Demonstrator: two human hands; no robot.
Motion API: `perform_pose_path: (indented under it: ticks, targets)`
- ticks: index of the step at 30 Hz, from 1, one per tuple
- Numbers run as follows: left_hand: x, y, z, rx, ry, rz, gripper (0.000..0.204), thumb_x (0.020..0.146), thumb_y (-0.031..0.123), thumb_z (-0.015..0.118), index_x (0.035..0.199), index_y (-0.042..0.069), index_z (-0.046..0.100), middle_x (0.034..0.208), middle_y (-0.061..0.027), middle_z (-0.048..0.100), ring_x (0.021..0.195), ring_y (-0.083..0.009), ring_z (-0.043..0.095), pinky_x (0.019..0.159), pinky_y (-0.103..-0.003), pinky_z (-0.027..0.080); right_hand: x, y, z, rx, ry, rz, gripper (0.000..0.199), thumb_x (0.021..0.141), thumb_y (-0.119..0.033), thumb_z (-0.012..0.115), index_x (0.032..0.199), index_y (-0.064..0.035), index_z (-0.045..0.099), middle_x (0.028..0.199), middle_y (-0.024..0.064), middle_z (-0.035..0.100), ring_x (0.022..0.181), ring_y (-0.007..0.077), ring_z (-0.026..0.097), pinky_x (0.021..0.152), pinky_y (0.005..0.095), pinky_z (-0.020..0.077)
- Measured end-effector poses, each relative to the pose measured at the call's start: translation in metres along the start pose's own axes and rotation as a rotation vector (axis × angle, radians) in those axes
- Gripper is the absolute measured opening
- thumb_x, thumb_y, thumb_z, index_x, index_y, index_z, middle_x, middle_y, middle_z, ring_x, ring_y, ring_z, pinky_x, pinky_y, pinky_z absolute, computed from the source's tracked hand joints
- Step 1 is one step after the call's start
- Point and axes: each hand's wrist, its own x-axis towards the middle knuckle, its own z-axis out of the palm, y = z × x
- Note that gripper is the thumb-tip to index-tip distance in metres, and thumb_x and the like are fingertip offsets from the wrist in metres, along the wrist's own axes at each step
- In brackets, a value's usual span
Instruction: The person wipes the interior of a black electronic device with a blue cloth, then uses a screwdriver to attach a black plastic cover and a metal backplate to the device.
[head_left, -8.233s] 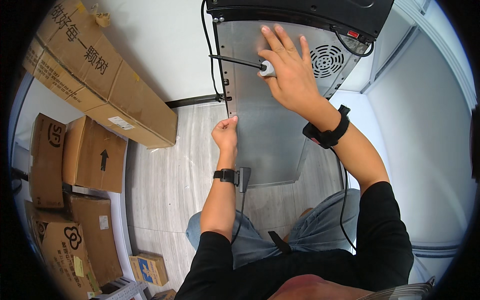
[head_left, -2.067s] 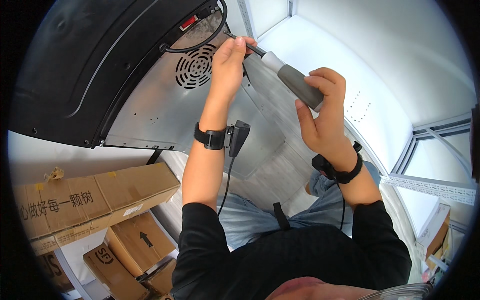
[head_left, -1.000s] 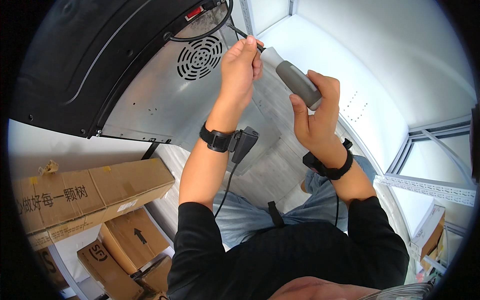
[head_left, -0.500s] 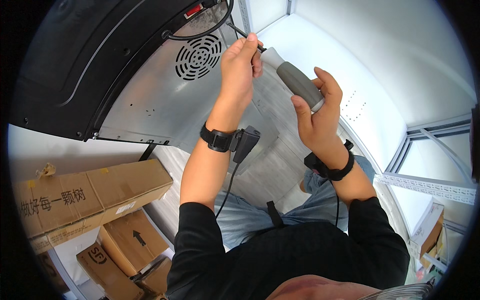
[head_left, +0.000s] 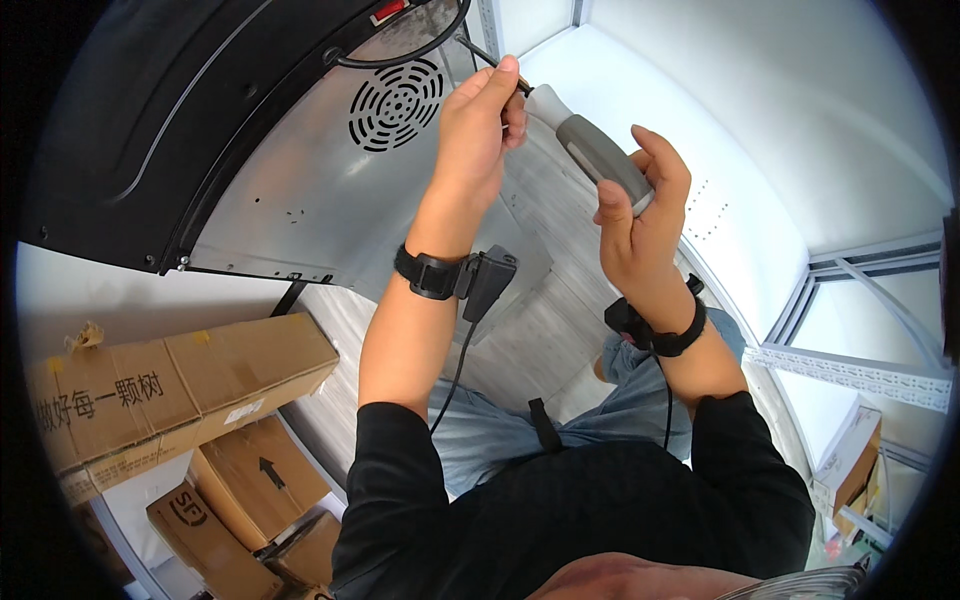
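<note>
A screwdriver with a grey and white handle (head_left: 597,152) slants from the top middle down to the right. Around its thin dark shaft, my left hand (head_left: 477,120) is closed in a pinch just ahead of the handle. At the butt end, my right hand (head_left: 648,225) curls loosely round the handle, thumb on the near side and fingers behind. The shaft's far end meets the upper right edge of a silver metal panel (head_left: 300,215); the tip is too small to make out. The panel belongs to a large black-edged machine and carries a round slotted vent (head_left: 397,104).
A black cable (head_left: 400,64) loops over the panel near a red switch (head_left: 388,12). Lower left, a long cardboard box (head_left: 200,385) lies above smaller boxes (head_left: 258,480). White walls and a metal frame (head_left: 850,375) stand at the right. Wrist straps trail thin cables.
My right thumb has shifted to the right along the handle's butt end, and the handle has turned slightly. My left hand keeps its pinch on the shaft.
</note>
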Motion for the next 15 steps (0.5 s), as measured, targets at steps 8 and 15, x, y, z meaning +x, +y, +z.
perform_pose_path:
  ticks: [8, 15]
  targets:
    - [-0.004, 0.006, 0.003, 0.022, 0.017, 0.013, 0.026, 0.097, 0.028, 0.054, 0.083, 0.006, 0.058, 0.058, 0.0032, 0.045, 0.052, -0.0079, 0.038, 0.051, -0.023, 0.031, 0.008, 0.004, 0.007, -0.041, 0.096, -0.215, 0.055, 0.092, -0.017, 0.062, 0.133, 0.0015, 0.030, 0.077, 0.0131, 0.058, 0.067, 0.0192, 0.058, 0.066, 0.0291, 0.0459]
    - [0.000, 0.003, 0.002, 0.073, 0.032, -0.026, 0.024, 0.096, 0.027, 0.056, 0.089, 0.005, 0.059, 0.065, 0.0025, 0.049, 0.055, -0.0078, 0.044, 0.053, -0.022, 0.034, 0.012, -0.012, -0.008, 0.111, -0.102, 0.206, 0.046, 0.093, -0.027, 0.062, 0.126, -0.0011, 0.043, 0.075, 0.0115, 0.061, 0.063, 0.0146, 0.058, 0.058, 0.0255, 0.0433]
